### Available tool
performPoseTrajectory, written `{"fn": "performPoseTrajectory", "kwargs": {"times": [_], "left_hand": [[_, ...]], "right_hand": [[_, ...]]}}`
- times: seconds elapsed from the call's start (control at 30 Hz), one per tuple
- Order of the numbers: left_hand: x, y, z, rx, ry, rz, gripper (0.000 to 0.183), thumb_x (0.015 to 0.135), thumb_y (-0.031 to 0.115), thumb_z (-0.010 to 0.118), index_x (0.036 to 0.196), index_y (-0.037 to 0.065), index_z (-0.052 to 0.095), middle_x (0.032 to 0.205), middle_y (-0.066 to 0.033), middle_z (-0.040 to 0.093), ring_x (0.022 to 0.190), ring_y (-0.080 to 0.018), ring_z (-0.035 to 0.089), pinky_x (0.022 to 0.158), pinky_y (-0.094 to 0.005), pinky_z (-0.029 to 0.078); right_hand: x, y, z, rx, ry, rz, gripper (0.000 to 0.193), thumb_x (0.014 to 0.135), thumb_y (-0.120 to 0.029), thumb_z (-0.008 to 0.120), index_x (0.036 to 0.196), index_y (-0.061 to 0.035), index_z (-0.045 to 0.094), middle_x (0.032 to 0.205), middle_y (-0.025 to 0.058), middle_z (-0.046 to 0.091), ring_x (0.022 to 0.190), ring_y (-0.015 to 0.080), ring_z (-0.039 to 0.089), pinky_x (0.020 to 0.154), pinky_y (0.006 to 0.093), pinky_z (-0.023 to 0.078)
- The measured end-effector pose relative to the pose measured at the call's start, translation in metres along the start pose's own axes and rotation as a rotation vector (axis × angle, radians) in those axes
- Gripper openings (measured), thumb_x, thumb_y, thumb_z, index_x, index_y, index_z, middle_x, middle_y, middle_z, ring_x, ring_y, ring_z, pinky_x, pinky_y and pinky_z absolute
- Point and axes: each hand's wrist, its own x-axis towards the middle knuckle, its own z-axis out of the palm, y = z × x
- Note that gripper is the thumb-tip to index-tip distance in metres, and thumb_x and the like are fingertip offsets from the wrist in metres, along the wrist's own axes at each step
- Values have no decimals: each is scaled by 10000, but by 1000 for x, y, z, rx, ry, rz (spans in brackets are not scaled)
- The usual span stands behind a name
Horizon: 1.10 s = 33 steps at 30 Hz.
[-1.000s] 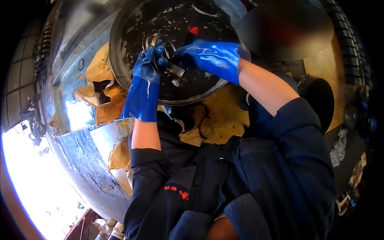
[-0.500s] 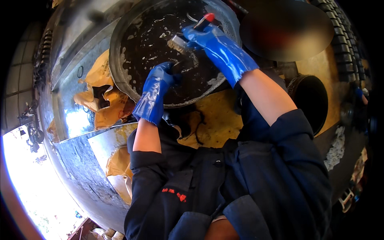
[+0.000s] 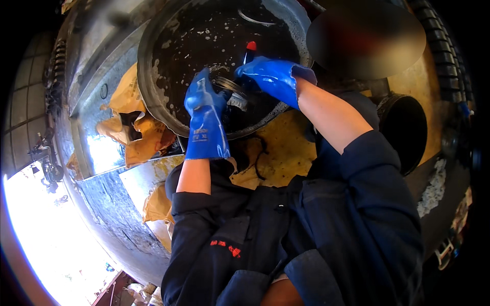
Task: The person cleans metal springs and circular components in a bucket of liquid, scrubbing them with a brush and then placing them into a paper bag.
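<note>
My right hand (image 3: 268, 76), in a long blue rubber glove, is closed round a brush. The red tip of the brush's dark handle (image 3: 251, 46) sticks up past the fingers. Its pale head (image 3: 237, 102) points down toward me, beside my left hand (image 3: 204, 102). That hand wears a matching glove, its fingers curled round a shiny metal piece with thin curved edges (image 3: 227, 84); the exact kind is blurred. Both hands are over a wide round basin (image 3: 148, 86) of dark liquid with foam specks. A thin curved metal piece (image 3: 255, 20) shows at the basin's far side.
Torn brown paper (image 3: 145, 140) lies left of the basin on a metal surface. To the right stands a dark open cylinder (image 3: 403, 130), with a ribbed black tyre-like stack (image 3: 434, 41) beyond it. Yellowish stained ground (image 3: 286, 153) shows between my knees and the basin.
My right hand has come nearer with the brush, whose head now sits beside my left hand. My left hand has turned more upright and moved slightly right. Shiny metal edges now show between them.
</note>
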Motion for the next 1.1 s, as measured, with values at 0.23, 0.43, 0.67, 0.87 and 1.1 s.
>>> {"fn": "performPoseTrajectory", "kwargs": {"times": [0.23,0.43,0.67,0.87,1.1], "left_hand": [[-7,-72,49,-764,-251,235,421,975,303,711,1300,41,662,1169,-124,732,1068,-259,685,940,-392,543],[2,-76,38,-1695,-302,-687,281,989,175,701,1220,14,690,1105,-148,744,987,-325,719,880,-476,603],[-7,-74,64,-1751,-484,-809,259,1007,90,646,1241,-18,677,1124,-164,741,997,-324,715,901,-458,603],[-13,-55,46,-1471,-569,-749,320,979,-6,616,1295,-42,652,1160,-184,737,1017,-317,712,926,-420,593],[-21,-40,25,-1556,-656,-479,457,894,-53,721,1338,-11,624,1135,-142,746,971,-262,737,814,-376,610]], "right_hand": [[7,22,3,-109,-76,-75,342,1048,-291,579,1175,-16,739,1007,76,733,904,163,685,823,289,532],[2,11,40,-262,-57,-64,342,978,-324,635,1096,-24,749,866,94,722,812,187,684,800,328,537],[8,-16,52,-903,-154,-16,435,897,-441,693,1084,-59,781,904,160,762,833,283,749,812,408,570],[8,-53,4,-513,206,6,432,880,-402,727,1156,-72,757,1003,168,770,948,288,736,889,388,542],[-6,-19,16,-454,109,-264,503,937,-507,659,1063,-33,766,984,133,763,865,249,695,848,366,500]]}}
